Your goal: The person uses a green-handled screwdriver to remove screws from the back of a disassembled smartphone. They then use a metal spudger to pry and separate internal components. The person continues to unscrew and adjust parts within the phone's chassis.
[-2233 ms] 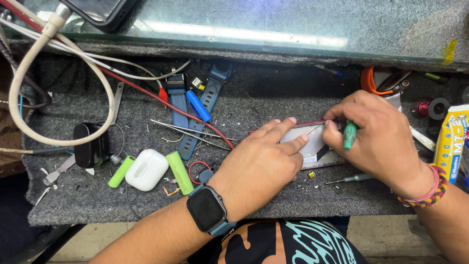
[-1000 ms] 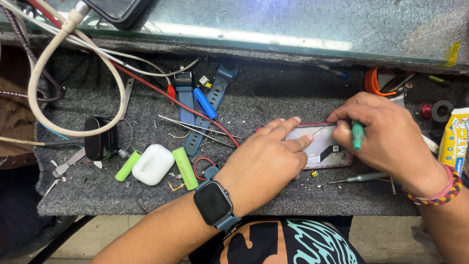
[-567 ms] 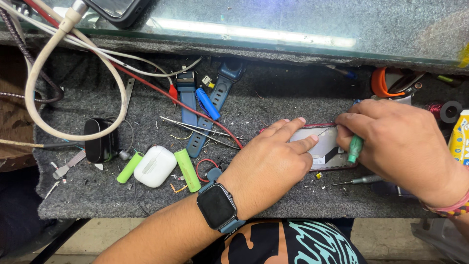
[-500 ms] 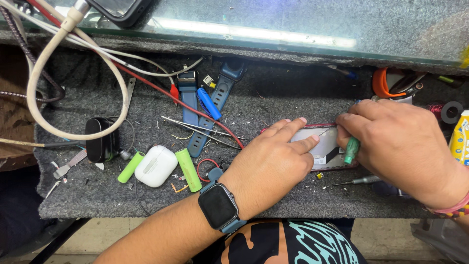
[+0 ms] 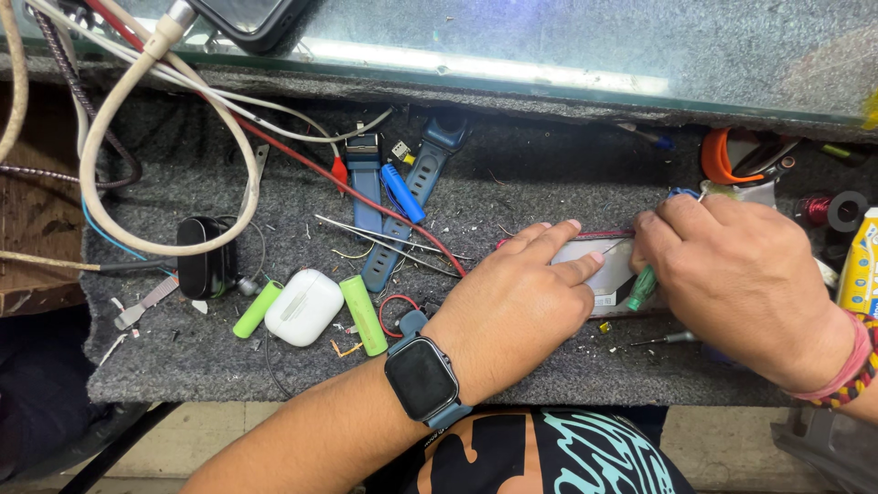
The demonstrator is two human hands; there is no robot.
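Compared with half a second ago, the right hand [image 5: 745,288] has slid a little further left over the phone [image 5: 599,274], so less of the phone shows between the two hands; the green-handled screwdriver [image 5: 641,288] now peeks out lower under the fingers, with only a short stretch of its handle in sight; the left hand [image 5: 517,311] has hardly shifted, its fingers lying on the phone as before.

The phone lies flat on the grey felt mat [image 5: 274,366], right of centre and near the front edge, opened up; a pale inner plate shows with a thin red rim along its top edge; most of it is covered by the hands.

The left hand's fingers are stretched out flat and close together, pressing down on the phone's left half, gripping nothing; a black smartwatch [image 5: 422,380] sits on that wrist. The right hand's fingers are curled in tight around the screwdriver, tip hidden under them; beaded bracelets [image 5: 846,375] circle that wrist.

Left of the hands lie a white earbud case [image 5: 304,306] between two green batteries [image 5: 363,314]; beyond them blue watch straps [image 5: 366,183], metal tweezers [image 5: 384,238] and a red wire [image 5: 302,160]; a small loose screwdriver [image 5: 663,340] rests just below the phone.
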